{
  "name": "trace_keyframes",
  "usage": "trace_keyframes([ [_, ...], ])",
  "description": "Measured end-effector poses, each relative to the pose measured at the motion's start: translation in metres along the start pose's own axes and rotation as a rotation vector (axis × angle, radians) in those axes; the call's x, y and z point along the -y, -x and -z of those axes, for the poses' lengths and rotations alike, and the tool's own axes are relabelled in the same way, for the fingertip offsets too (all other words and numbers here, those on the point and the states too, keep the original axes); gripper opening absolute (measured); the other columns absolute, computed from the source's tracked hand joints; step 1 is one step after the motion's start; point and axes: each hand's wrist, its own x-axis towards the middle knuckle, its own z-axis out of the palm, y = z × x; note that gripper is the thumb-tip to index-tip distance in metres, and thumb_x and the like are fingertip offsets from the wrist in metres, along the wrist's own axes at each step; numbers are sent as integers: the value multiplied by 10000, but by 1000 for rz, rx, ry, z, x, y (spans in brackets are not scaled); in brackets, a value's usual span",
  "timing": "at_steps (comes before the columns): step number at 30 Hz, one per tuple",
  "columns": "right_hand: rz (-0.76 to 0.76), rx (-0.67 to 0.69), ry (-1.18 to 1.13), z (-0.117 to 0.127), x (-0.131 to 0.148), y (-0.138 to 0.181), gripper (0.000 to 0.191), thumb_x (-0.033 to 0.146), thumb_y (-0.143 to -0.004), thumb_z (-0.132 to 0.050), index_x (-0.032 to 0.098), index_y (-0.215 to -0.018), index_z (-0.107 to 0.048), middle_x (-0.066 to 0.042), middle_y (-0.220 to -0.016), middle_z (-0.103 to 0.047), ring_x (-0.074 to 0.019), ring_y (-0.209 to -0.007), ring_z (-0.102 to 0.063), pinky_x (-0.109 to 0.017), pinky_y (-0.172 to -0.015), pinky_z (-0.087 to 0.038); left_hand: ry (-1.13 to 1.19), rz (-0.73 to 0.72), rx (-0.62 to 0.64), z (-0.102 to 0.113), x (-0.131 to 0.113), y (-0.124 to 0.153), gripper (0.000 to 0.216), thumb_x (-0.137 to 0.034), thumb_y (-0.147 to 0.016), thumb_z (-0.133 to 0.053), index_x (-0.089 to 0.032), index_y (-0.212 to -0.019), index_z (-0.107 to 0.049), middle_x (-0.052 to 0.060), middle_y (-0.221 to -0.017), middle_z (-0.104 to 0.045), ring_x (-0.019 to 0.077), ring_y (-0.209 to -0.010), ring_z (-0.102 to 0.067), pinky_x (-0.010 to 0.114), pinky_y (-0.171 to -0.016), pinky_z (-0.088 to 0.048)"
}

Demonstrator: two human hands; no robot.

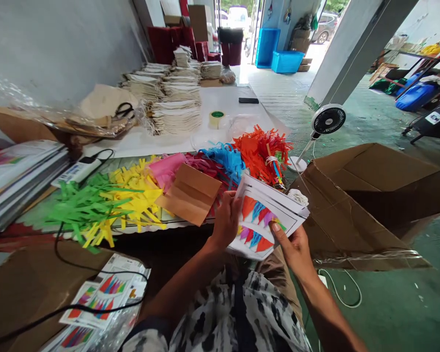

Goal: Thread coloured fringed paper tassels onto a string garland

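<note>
Between my two hands is a white printed card (257, 222) with a picture of colourful tassel garlands on it; whether it is one sheet or a folded packet I cannot tell. My left hand (225, 220) grips its left edge. My right hand (291, 244) pinches the lower right side, thumb on top of the print. Just beyond my left hand a brown paper piece (190, 193) lies on the tissue fringes. Those run along the table edge: green (84, 203), yellow (135, 190), pink (166, 168), blue (225, 159) and orange-red (258, 149).
Stacks of off-white sheets (178, 115) rise behind, near a tape roll (216, 119), black phone (248, 100) and scissors (124, 110). An open cardboard box (344, 220) and a fan (329, 120) stand at right. More printed cards (95, 303) lie lower left, under a black cable (106, 309).
</note>
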Motion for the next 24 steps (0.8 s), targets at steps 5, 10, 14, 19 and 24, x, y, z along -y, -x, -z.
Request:
trace_keyframes([
  [5,-14,98,-90,28,24,-15,487,439,-802,-886,254,-1235,-762,-78,-1212,-804,-294,-1095,-760,-461,-978,-622,-113,-34,161,24,-19,-19,320,-487,-1096,-414,-217,-1128,-585,-21,-793,-647,153,-695,-588,263,-684,-390],
  [10,-56,-14,-262,15,30,-40,301,442,-762,-895,263,-971,-773,-12,-866,-777,-228,-802,-752,-455,-825,-664,-415,-379,268,50,-84,-92,341,-416,-1079,-476,-204,-901,-674,-5,-735,-601,132,-653,-506,276,-677,-316],
  [14,-110,188,-422,8,12,-64,378,505,-819,-773,295,-1133,-758,-57,-1096,-796,-297,-1037,-773,-608,-977,-620,-566,-568,544,60,-115,-173,267,-327,-987,-614,-191,-773,-700,-12,-665,-549,116,-611,-415,278,-670,-285],
  [19,-5,-27,43,33,-1,-145,688,570,-862,-657,240,-1459,-569,-156,-1402,-696,-314,-1191,-718,-588,-1047,-565,-594,-595,896,47,-91,-232,308,-353,-988,-573,-194,-810,-766,-20,-732,-660,104,-662,-489,248,-692,-331],
  [24,86,-84,978,2,-6,-233,825,603,-971,-573,74,-1590,-435,-313,-1482,-600,-419,-1347,-606,-586,-1130,-456,-720,-598,968,2,-53,-227,222,-326,-898,-738,-166,-744,-755,0,-730,-680,133,-763,-559,290,-892,-428],
])
